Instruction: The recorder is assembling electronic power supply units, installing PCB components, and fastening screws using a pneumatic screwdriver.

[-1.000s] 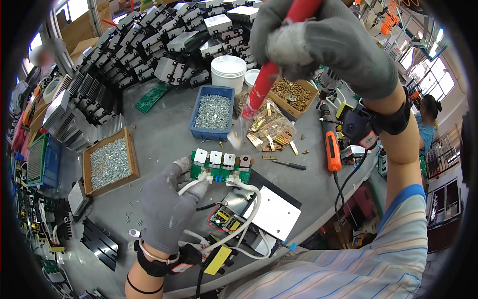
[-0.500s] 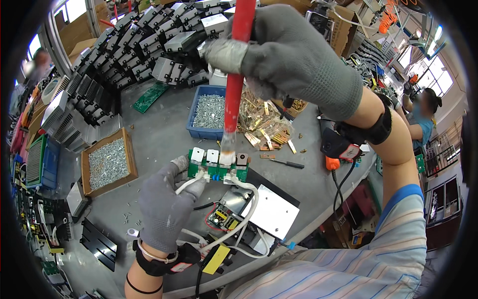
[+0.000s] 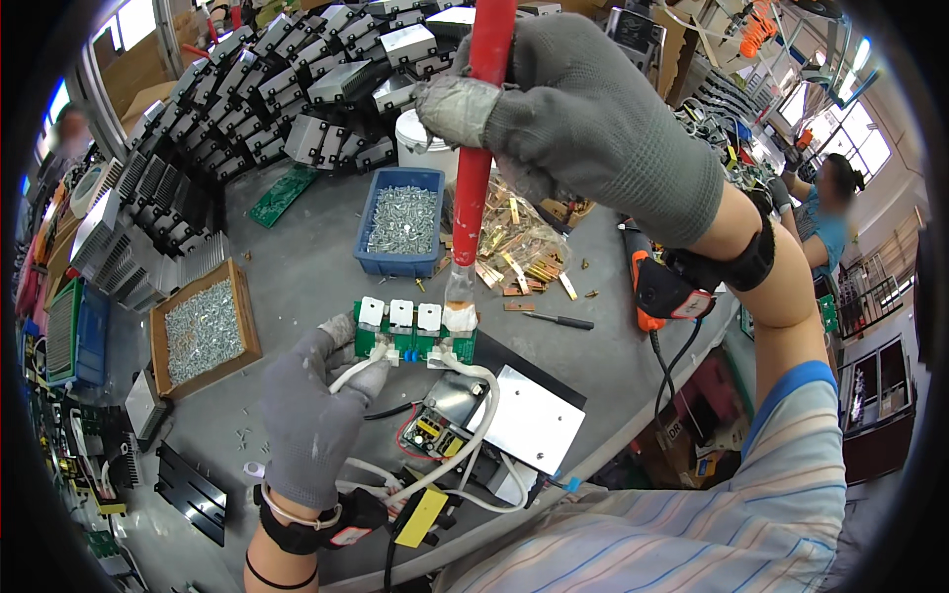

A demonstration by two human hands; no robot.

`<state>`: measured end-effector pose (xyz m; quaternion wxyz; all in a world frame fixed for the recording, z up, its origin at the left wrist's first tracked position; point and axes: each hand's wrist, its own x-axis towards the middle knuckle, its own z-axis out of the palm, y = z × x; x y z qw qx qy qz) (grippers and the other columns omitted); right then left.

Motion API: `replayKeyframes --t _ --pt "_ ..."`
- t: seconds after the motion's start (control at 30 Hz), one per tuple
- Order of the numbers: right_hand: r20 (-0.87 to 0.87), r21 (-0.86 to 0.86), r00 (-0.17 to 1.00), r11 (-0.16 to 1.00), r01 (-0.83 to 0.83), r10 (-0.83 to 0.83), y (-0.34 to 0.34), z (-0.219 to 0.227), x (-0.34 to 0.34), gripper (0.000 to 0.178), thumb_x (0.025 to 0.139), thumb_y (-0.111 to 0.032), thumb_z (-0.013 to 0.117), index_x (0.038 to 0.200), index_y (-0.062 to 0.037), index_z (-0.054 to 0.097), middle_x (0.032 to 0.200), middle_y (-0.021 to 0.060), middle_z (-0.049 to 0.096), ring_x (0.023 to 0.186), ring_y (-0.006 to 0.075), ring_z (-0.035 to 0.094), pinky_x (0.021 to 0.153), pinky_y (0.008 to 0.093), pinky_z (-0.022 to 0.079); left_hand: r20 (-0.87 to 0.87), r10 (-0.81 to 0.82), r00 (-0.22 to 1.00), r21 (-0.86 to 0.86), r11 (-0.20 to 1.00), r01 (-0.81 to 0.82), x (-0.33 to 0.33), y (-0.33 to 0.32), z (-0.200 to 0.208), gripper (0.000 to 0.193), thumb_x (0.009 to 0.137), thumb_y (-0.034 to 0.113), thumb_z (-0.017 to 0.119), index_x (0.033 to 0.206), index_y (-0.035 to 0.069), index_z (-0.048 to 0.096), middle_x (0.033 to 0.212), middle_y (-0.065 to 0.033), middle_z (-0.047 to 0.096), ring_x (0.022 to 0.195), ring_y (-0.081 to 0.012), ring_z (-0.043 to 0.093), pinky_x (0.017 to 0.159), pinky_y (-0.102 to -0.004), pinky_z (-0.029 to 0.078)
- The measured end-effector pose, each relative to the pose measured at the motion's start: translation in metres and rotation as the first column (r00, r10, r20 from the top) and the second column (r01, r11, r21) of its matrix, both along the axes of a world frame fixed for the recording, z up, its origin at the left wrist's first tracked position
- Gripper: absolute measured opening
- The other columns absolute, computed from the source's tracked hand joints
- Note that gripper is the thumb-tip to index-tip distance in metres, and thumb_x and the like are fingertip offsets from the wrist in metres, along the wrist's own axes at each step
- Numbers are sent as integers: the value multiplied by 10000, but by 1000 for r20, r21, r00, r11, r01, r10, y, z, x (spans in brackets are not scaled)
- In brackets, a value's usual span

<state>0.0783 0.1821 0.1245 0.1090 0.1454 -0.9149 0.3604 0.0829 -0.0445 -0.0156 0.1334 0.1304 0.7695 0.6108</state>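
Note:
My right hand (image 3: 603,128), in a grey glove with tape around a fingertip, is closed around the red handle of a brush (image 3: 473,212). The bristles point down and touch the rightmost of a row of several small components along a green circuit board (image 3: 464,346). White coating shows on the components to the left of the brush. My gloved left hand (image 3: 316,425) pinches the board's left end, near a thick white cable (image 3: 484,381). That cable runs down to an opened electronic unit with a silver plate (image 3: 534,420).
Screws fill a blue bin (image 3: 395,265) and a cardboard tray (image 3: 252,331). Behind them stand stacked metal housings (image 3: 341,84). Loose brass-coloured strips (image 3: 514,267), a small screwdriver (image 3: 560,321) and an orange power tool (image 3: 647,321) lie to the right. Another person (image 3: 820,217) is at far right.
The brush has shifted from the third component to the rightmost one. That component was dark before; the third now shows white. The whole view has shifted slightly.

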Motion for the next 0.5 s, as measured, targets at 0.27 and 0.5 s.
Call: replayKeyframes --t 0.27,0.5 --pt "-719 456 693 717 527 -52 29 -5 -60 179 844 -239 567 843 -83 655 671 107 640 616 259 643 574 359 516 -32 2 999 5 1000 -2 2 3 4 427 744 9 667 1143 -93 551 963 -125 649 880 -141 623 767 -247 506" --pt "-516 756 839 367 542 -176 32 -130 -159 161 790 -177 576 848 -41 641 748 124 664 693 275 669 585 386 515 -130 -14 991 117 993 29 7 2 11 477 722 28 660 1169 -25 500 1063 -113 588 935 -161 586 805 -263 486"
